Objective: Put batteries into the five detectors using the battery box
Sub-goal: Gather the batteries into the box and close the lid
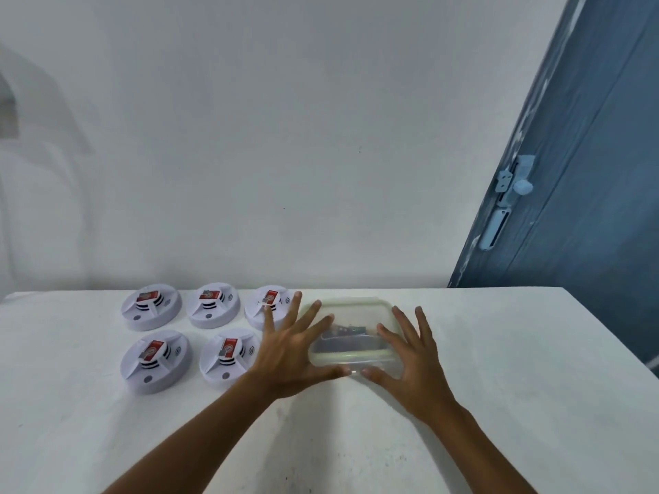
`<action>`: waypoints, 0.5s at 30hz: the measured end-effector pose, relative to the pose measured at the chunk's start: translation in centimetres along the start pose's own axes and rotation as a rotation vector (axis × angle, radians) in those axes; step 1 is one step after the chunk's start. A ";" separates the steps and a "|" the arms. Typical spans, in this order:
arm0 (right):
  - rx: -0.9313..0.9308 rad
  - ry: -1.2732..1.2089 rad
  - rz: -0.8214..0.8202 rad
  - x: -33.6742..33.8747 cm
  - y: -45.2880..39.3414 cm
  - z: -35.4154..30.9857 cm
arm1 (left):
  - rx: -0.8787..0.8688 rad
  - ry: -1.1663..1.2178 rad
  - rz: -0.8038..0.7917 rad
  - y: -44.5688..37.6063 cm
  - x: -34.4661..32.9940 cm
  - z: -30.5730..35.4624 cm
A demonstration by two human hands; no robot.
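Only one view, head camera:
Battery box (353, 336): a clear lidded container sat on the white table (499, 351), just right of the detectors; dark contents showed through, likely the batteries.
Detectors (157, 361): five white discs lay in two rows, three behind, two in front.
Left hand (289, 361): fingers spread wide, straight, at the box's left edge.
Right hand (413, 365): fingers splayed, at its right edge.
Handling: probably light, rigid, smooth and slippery plastic; best steadied by its sides while the lid's rim or clips are lifted.

Red labels (152, 297) on detectors (151, 307): unreadable.
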State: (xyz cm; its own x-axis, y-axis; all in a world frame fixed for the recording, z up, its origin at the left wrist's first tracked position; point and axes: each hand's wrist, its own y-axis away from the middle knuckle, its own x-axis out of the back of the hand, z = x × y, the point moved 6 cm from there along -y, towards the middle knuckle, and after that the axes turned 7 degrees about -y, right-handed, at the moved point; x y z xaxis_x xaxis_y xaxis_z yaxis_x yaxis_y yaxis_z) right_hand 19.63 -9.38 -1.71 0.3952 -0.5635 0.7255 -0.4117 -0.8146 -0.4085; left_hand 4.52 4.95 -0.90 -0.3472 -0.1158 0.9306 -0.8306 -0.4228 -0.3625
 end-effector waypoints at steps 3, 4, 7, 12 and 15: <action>0.021 -0.088 0.073 -0.1 0.7 0.4 | -0.001 0.076 -0.042 -0.1 -1.1 0.1; 0.013 -0.114 0.082 -0.2 0.7 0.6 | -0.017 0.094 -0.028 -0.1 -1.3 0.2; 0.026 -0.125 0.124 -0.3 0.7 1.0 | -0.067 0.123 0.067 -0.2 -1.6 0.5; 0.045 -0.158 0.221 -0.6 0.6 1.1 | -0.047 0.162 0.142 -0.1 -1.4 0.8; 0.072 -0.136 0.212 -0.7 0.7 0.9 | -0.027 0.150 0.112 0.0 -1.4 1.0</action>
State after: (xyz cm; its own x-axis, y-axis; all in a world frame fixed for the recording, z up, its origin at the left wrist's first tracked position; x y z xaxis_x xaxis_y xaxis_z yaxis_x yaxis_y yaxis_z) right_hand 19.86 -9.72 -3.01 0.4149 -0.7317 0.5408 -0.4391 -0.6816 -0.5853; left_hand 5.46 4.24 -2.15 -0.4976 -0.0245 0.8670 -0.7937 -0.3902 -0.4666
